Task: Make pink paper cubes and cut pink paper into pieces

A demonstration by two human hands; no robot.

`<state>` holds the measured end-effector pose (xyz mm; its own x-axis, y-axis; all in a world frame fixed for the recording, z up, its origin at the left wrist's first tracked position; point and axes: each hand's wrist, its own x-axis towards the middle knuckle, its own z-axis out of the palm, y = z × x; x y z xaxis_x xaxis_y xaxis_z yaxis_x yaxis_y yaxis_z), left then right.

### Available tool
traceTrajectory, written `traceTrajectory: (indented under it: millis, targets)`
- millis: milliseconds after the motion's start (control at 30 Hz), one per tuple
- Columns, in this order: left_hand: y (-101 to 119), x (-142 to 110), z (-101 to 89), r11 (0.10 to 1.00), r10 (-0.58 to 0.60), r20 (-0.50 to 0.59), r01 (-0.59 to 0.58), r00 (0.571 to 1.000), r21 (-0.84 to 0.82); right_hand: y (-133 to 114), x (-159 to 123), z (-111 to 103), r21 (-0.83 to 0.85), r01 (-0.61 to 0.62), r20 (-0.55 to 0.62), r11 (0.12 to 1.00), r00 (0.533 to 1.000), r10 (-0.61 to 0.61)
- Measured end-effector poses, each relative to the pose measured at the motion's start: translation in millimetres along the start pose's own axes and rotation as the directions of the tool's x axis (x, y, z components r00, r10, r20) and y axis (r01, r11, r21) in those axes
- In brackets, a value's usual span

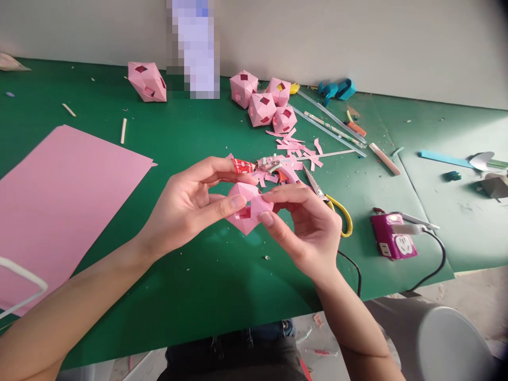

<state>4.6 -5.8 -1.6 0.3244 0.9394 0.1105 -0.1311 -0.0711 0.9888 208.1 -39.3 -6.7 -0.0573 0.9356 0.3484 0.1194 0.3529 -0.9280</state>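
Observation:
Between both hands, above the green table, is a pink folded paper polyhedron with cut-out openings. My left hand grips its left side, thumb on the near face and fingers behind. The thumb and index finger of my right hand pinch its right side. Just beyond the hands lie a glue gun, partly hidden, a red wrapper and pink paper strips. Scissors with yellow handles rest beside my right hand. Farther back sits a cluster of similar pink paper shapes.
Large pink paper sheets cover the table's left side. Another pink paper shape stands near the wall. Clear glue sticks lie at the back right. A purple power socket with a plugged-in black cable is at the right; a grey bin stands below.

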Motion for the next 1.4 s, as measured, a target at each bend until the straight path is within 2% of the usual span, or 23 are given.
traceTrajectory:
  millis: [200,367,567,733,967,1133,1233,1400]
  targets:
    - [1,-1,-3.6,0.999,-0.005,0.025,0.004,1.000,0.042,2,1,-2,0.072,-0.019,0.041,0.997,0.999,0.016]
    - [3,-1,-5.0,0.998,0.043,0.076,-0.046,0.996,0.038,2,1,-2,0.150,-0.028,0.052,0.988,0.998,0.021]
    - [8,-4,-1.1,0.996,0.089,0.086,-0.087,0.992,-0.024,2,2,-4,0.080,0.004,0.032,0.997,0.999,-0.006]
    - [13,-5,3.9,0.995,0.096,0.026,-0.097,0.995,0.026,3,0,-3,0.135,-0.003,-0.002,0.991,1.000,0.003]
    - [8,-12,9.5,0.965,0.240,-0.039,-0.234,0.970,0.116,4,-2,-3,0.048,0.038,-0.024,0.998,0.999,-0.037]
    - [5,-14,11.0,0.934,0.336,-0.085,-0.320,0.938,0.160,3,-3,-3,0.009,0.134,-0.037,0.991,0.990,-0.134]
    - [5,-13,10.9,0.932,0.329,-0.095,-0.307,0.939,0.195,4,-3,-4,-0.026,0.178,-0.032,0.984,0.983,-0.178]
    - [3,-15,8.2,0.928,0.318,-0.078,-0.293,0.945,0.230,6,-3,-4,-0.049,0.164,-0.040,0.985,0.985,-0.166]
